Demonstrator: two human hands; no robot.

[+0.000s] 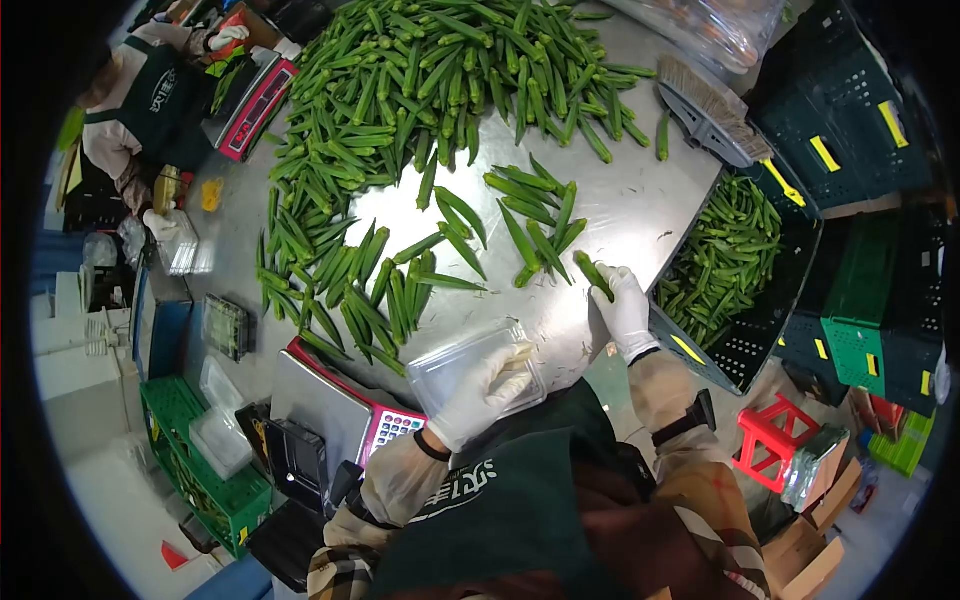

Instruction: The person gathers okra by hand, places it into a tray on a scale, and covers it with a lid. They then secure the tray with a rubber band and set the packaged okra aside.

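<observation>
My left hand, in a white glove, grips a clear plastic container near the table's front edge. No okra shows inside the container. My right hand, gloved too, is closed around one okra pod above the table's right side. Just beyond it lies a small loose group of okra. A large heap of okra covers the far part of the metal table, and more pods spread down its left side.
A dark crate full of okra stands at right, with stacked crates behind. A brush lies at the table's far right. A scale sits front left. Another person works beside a second scale.
</observation>
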